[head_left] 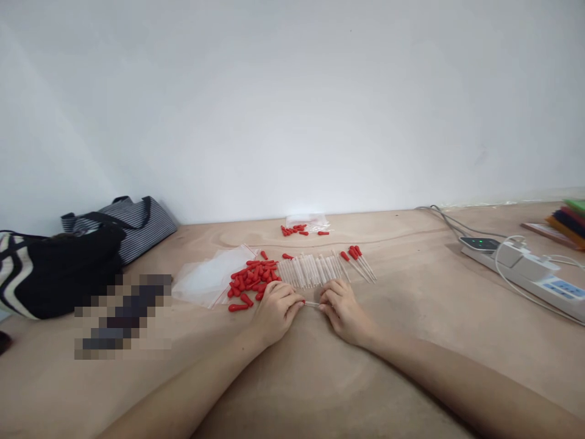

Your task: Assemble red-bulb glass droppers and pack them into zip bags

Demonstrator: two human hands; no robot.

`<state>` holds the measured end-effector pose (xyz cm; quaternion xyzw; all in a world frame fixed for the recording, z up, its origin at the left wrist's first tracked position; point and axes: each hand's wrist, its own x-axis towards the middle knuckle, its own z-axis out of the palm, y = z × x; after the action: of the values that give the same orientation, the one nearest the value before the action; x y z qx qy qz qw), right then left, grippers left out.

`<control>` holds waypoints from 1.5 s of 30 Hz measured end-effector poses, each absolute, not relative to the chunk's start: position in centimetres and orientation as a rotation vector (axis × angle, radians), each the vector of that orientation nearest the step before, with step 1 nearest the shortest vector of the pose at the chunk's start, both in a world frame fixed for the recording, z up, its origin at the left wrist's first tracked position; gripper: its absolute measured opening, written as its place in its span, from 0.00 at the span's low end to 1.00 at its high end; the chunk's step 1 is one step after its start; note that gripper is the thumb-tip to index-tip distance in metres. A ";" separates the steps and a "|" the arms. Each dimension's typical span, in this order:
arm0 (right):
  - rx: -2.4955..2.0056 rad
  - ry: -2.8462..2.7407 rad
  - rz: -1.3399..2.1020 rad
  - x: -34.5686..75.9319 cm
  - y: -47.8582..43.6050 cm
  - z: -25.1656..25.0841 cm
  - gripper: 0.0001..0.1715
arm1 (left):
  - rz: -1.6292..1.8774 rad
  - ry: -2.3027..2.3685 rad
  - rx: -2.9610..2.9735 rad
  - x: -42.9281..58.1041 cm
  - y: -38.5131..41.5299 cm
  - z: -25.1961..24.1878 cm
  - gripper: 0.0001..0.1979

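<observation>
My left hand (276, 311) pinches a red rubber dropper bulb, of which only a bit of red shows at the fingertips. A clear glass dropper tube (312, 303) runs from that bulb to my right hand (342, 310), whose fingers are closed on its other end. Whether the tube sits inside the bulb is hidden by my fingers. Just beyond my hands lies a row of loose glass tubes (306, 271). Left of it is a pile of red rubber bulbs (249, 280). Several droppers with red bulbs on them (361, 259) rest to the right of the row.
Clear plastic zip bags (201, 280) lie left of the bulbs. Farther back are more red bulbs (292, 230) and a small bag (306, 220). A power strip (525, 274) with cables stands right; a black bag (64, 274) and a striped bag (148, 225) stand left.
</observation>
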<state>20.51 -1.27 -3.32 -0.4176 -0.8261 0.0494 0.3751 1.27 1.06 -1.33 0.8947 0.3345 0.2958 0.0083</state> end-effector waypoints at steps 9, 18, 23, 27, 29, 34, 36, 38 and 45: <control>-1.180 -2.142 -0.012 20.3 -1.5 -2.5 0.09 | 0.821 1.161 2.709 1.4 1.0 -0.9 0.06; -1.273 -2.079 0.078 20.3 -1.6 -2.2 0.10 | 0.824 1.195 2.677 1.3 0.7 -0.7 0.04; -1.257 -2.123 0.026 20.0 -1.9 -2.1 0.09 | 0.848 1.200 2.684 1.4 0.7 -0.8 0.03; -1.186 -2.146 0.018 20.1 -1.9 -2.3 0.07 | 0.885 1.197 2.677 1.4 0.7 -0.9 0.04; -1.151 -2.156 0.028 20.1 -1.8 -2.3 0.06 | 0.906 1.181 2.682 1.3 0.7 -0.9 0.04; -1.082 -2.194 -0.038 20.3 -1.5 -2.3 0.07 | 0.936 1.145 2.693 1.2 0.7 -0.9 0.05; -1.057 -2.211 -0.093 20.3 -1.4 -2.2 0.08 | 0.931 1.130 2.704 1.2 0.6 -0.8 0.05; -1.040 -2.227 -0.154 20.3 -1.3 -2.2 0.10 | 0.926 1.121 2.711 1.3 0.6 -0.8 0.05; -0.984 -2.222 -0.238 20.1 -0.8 -2.4 0.11 | 0.948 1.111 2.724 1.4 0.5 -0.7 0.04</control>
<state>20.05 -0.79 -2.45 -0.3785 -0.8549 -0.0915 0.3427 1.41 0.54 -0.73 0.8811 0.3592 0.3065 0.0253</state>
